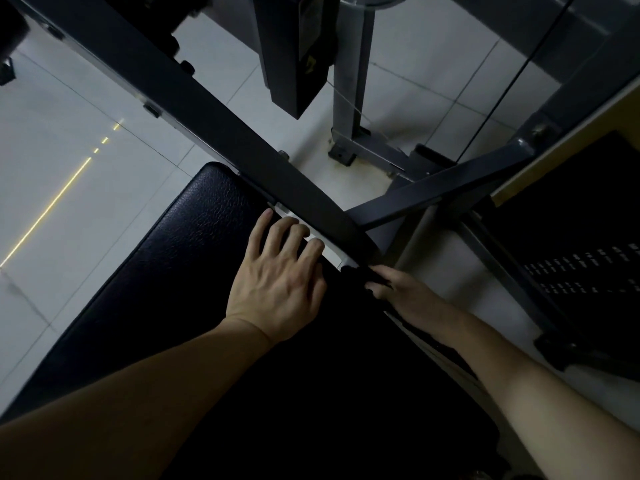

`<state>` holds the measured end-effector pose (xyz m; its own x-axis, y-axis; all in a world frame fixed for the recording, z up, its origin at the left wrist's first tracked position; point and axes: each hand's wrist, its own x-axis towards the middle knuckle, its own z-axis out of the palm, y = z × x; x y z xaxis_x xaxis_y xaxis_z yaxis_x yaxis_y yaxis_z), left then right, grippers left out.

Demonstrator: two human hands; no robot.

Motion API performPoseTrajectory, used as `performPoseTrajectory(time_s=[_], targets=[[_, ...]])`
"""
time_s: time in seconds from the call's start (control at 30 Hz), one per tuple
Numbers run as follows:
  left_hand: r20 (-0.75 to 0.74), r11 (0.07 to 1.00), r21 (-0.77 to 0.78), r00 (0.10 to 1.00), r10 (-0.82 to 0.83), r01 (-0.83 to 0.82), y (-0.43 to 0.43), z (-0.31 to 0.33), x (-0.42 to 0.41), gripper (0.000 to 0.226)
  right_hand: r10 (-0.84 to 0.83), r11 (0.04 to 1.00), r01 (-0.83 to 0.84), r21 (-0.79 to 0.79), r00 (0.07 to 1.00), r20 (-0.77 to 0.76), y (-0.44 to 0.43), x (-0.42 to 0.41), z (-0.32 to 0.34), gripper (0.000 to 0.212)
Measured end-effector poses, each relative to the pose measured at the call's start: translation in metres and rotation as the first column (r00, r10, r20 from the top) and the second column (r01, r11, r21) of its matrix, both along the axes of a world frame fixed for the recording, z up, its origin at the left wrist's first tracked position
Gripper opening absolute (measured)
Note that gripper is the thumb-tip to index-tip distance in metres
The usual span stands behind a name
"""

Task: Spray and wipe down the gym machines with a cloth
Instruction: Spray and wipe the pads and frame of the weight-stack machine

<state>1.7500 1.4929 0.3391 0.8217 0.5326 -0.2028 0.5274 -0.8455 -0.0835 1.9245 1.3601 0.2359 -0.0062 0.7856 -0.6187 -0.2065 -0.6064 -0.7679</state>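
Observation:
A black padded seat [180,271] of a gym machine fills the lower middle of the view. A dark metal beam [221,133] crosses diagonally above its far edge. My left hand [277,278] rests on the seat's far edge, its bent fingertips on a white strip [332,252] under the beam. My right hand [401,292] is at the seat's right corner, where thumb and fingers pinch a small dark object [360,271] beside the beam. It is too dark to tell whether that object is a cloth. No spray bottle is in view.
A second dark bar [450,192] branches right from the beam. Grey frame posts [349,98] stand on the white tiled floor [69,168] behind. A black weight stack cover [298,57] hangs above. A dark perforated panel [588,268] sits at right.

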Motion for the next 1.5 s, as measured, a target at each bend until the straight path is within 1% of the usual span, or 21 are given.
performPoseTrajectory(time_s=[0.03,0.07,0.13,0.2,0.27,0.33,0.4,0.53,0.6,0.67,0.7,0.77,0.83,0.87,1.0,1.13,1.23,1.3,1.37,1.43,1.5], targets=[[0.003,1.000,0.000,1.000,0.000,0.000,0.000,0.000,0.000,0.040,0.029,1.000,-0.029,-0.002,0.996,-0.080,-0.005,0.007,0.000,0.025],[0.005,1.000,0.000,1.000,0.000,0.000,0.000,0.000,0.000,0.040,0.062,0.998,-0.062,0.006,0.992,-0.105,-0.006,0.012,-0.003,0.028],[0.007,1.000,-0.006,1.000,0.003,-0.003,0.000,0.000,0.000,0.040,0.121,0.992,-0.122,0.012,0.992,0.019,-0.004,0.013,-0.015,0.028],[0.007,1.000,-0.008,1.000,0.002,-0.002,0.001,-0.001,0.000,0.040,0.125,0.992,-0.125,-0.003,0.987,0.100,0.006,0.004,-0.022,0.026],[0.010,1.000,-0.005,1.000,0.003,-0.003,0.001,-0.001,0.000,0.040,0.113,0.994,-0.113,-0.007,0.980,0.162,0.017,-0.006,-0.023,0.012],[0.012,1.000,-0.005,1.000,0.003,-0.003,0.001,-0.002,0.000,0.040,0.121,0.992,-0.123,-0.007,0.958,0.260,0.028,-0.010,-0.029,0.016],[0.008,1.000,-0.001,1.000,0.004,-0.004,0.001,-0.002,0.000,0.041,0.148,0.988,-0.131,-0.080,0.954,0.261,0.040,-0.010,-0.037,0.031],[0.001,1.000,0.011,1.000,0.003,-0.003,-0.001,-0.002,0.000,0.041,0.294,0.927,-0.205,-0.315,0.917,0.269,0.058,0.000,-0.043,0.045],[0.001,1.000,0.015,1.000,-0.002,0.002,-0.001,-0.002,0.002,0.041,0.234,0.941,-0.140,-0.307,0.926,0.297,0.057,0.002,-0.040,0.044],[0.001,1.000,0.019,1.000,0.004,-0.004,-0.002,-0.001,0.002,0.041,0.115,0.970,-0.038,-0.239,0.941,0.317,0.050,0.001,-0.037,0.030],[-0.001,1.000,0.020,1.000,0.005,-0.005,-0.002,-0.001,0.002,0.041,0.038,0.982,0.016,-0.186,0.959,0.281,0.042,0.002,-0.031,0.025],[-0.002,1.000,0.020,1.000,0.005,-0.005,-0.002,-0.001,0.002,0.041,-0.061,0.982,0.075,-0.173,0.994,0.086,0.028,0.008,-0.012,0.028],[0.001,1.000,0.017,1.000,0.004,-0.004,-0.001,-0.001,0.001,0.041,-0.024,0.993,0.015,-0.118,0.997,-0.079,0.016,0.015,-0.002,0.021],[0.001,1.000,0.016,1.000,0.003,-0.003,-0.001,-0.001,0.001,0.041,0.040,0.997,-0.046,-0.070,0.995,-0.093,0.013,0.017,-0.002,0.018],[0.006,1.000,0.013,1.000,0.001,-0.001,-0.001,-0.002,0.000,0.041,0.236,0.971,-0.234,-0.039,0.970,0.052,0.018,0.013,-0.009,0.032],[0.020,1.000,0.006,1.000,-0.001,0.001,0.000,-0.003,0.000,0.040,0.279,0.960,-0.264,-0.096,0.933,0.228,0.040,0.001,-0.018,0.022],[0.012,1.000,0.009,1.000,-0.001,0.001,0.000,-0.003,0.000,0.041,0.420,0.904,-0.347,-0.250,0.832,0.363,0.060,-0.014,-0.036,0.031],[0.014,1.000,0.010,1.000,-0.002,0.002,0.000,-0.003,0.000,0.040,0.460,0.885,-0.366,-0.287,0.784,0.416,0.069,-0.020,-0.045,0.031],[0.015,1.000,0.008,1.000,-0.004,0.004,-0.001,-0.003,0.000,0.041,0.423,0.901,-0.339,-0.269,0.821,0.382,0.068,-0.019,-0.050,0.028],[0.011,1.000,0.009,1.000,-0.003,0.003,-0.001,-0.003,0.000,0.042,0.277,0.956,-0.229,-0.184,0.913,0.299,0.055,-0.009,-0.043,0.026],[0.008,1.000,0.011,1.000,-0.004,0.004,-0.001,-0.003,0.000,0.043,0.174,0.984,-0.160,-0.080,0.959,0.223,0.029,0.001,-0.027,0.012]])
